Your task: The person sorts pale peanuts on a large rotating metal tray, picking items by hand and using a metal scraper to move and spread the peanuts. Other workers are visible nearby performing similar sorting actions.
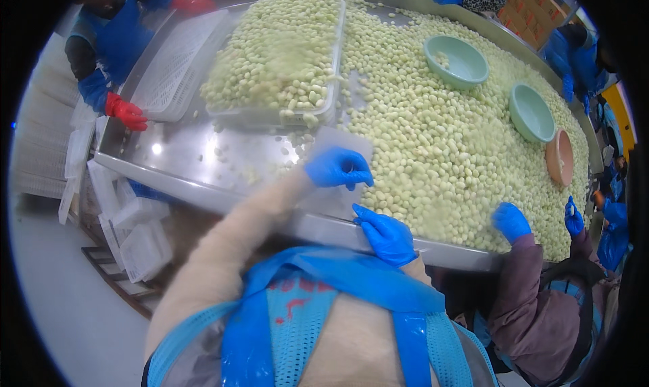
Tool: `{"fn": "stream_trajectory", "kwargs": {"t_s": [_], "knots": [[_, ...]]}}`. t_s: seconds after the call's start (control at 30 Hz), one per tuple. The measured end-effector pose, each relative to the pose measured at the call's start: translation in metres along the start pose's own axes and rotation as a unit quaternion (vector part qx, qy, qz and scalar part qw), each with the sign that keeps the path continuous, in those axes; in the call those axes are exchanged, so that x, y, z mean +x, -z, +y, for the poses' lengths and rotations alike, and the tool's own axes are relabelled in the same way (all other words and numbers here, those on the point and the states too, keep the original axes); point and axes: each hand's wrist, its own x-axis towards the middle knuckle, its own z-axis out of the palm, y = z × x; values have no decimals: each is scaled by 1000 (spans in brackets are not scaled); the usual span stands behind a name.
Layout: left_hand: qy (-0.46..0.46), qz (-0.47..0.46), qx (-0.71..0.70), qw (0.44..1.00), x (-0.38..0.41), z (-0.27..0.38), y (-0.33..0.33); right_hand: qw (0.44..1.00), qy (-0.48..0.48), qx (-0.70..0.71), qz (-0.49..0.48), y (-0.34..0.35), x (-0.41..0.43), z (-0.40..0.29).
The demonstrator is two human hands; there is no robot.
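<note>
A broad heap of small pale green oval pieces of produce (431, 154) covers much of the steel sorting table (203, 176). My left hand (339, 168), in a blue glove, hovers over a translucent plastic sheet or board (334, 199) at the heap's edge. Its fingers are curled, and whether anything is in them cannot be told. Close to the table's front rim is my right hand (386, 234), also gloved in blue. Its thumb and forefinger point left, with a tiny pale spot at the tips that is too small to make out.
A white crate (332, 103) piled with the same produce stands beyond my left hand, beside a slatted white tray (177, 62). Green basins (456, 62) and an orange basin (559, 159) rest on the heap. Co-workers' gloved hands (511, 222) (127, 112) are around the table.
</note>
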Motion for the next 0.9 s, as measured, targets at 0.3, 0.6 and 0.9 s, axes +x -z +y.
{"fn": "stream_trajectory", "kwargs": {"t_s": [0.3,0.6,0.9], "knots": [[-48,-23,-62,997,-3,-13,24,992,-24,-121,-20,-7,2,-2],[-118,148,121,974,-25,-4,92,990,-65,-127,21,-15,5,0],[-131,137,25,982,-53,-46,33,982,-97,-160,19,-17,7,-10]]}}
